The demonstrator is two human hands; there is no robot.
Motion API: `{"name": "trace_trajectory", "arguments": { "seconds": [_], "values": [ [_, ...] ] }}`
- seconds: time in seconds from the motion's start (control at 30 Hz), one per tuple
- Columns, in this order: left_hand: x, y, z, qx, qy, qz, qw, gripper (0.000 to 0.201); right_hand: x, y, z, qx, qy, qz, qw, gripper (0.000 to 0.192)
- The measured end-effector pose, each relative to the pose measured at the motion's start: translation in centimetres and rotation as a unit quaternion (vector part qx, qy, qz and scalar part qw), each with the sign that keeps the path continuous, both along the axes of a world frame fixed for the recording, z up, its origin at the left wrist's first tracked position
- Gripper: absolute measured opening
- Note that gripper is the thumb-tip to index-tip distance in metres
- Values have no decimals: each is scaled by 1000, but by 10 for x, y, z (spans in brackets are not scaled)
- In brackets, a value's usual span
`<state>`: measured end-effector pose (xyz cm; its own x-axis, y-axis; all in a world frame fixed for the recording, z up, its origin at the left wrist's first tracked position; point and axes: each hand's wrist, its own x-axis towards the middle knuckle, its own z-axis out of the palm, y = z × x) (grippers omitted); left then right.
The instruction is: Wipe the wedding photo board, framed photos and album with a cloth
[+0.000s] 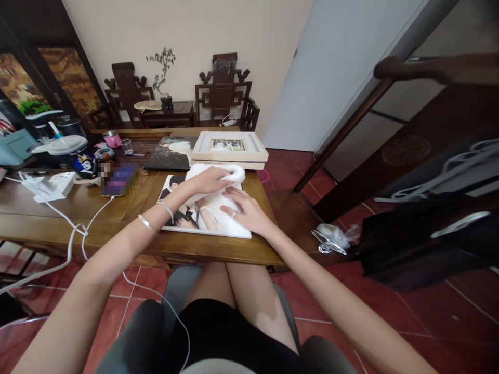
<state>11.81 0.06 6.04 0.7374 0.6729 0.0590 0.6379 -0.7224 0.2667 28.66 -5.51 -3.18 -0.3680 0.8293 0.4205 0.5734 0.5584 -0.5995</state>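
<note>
A large printed photo panel [183,215] lies flat on the wooden table [132,236] in front of me. My left hand [208,180] grips a white cloth [234,172] that rests on the panel's far edge. Fingers spread, my right hand [245,210] presses flat on the panel's right side. Just beyond the cloth sits a light wooden framed picture [229,146] on a stack, with a dark photo print [170,154] to its left.
A white power strip [54,185] with trailing cables, a phone [119,179], cups and a pink pot [113,138] crowd the table's left. Carved wooden chairs [224,91] stand by the far wall. A crumpled plastic wrapper [333,238] lies on a dark bench at right.
</note>
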Motion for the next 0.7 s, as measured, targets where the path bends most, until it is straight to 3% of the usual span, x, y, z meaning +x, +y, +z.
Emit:
{"name": "trace_trajectory", "arguments": {
  "seconds": [0.1, 0.2, 0.3, 0.53, 0.7],
  "values": [
    [17, 7, -3, -30, 9, -8, 999, 37, 1, -1, 2, 5, 3, 6, 1000, 36],
    [10, 7, -8, -17, 31, 20, 999, 38, 1, 0, 0, -4, 9, 3, 1000, 38],
    [-18, 4, -11, 16, 38, 54, 998, 35, 2, 1, -3, -22, 15, -6, 1000, 42],
    [-99, -16, -21, 58, 32, 66, 996, 35, 0, -1, -1, -33, 42, -15, 998, 38],
    [-120, -30, -40, 90, 22, 71, 993, 36, 0, 0, 0, -28, 95, -12, 995, 29]
  ]
}}
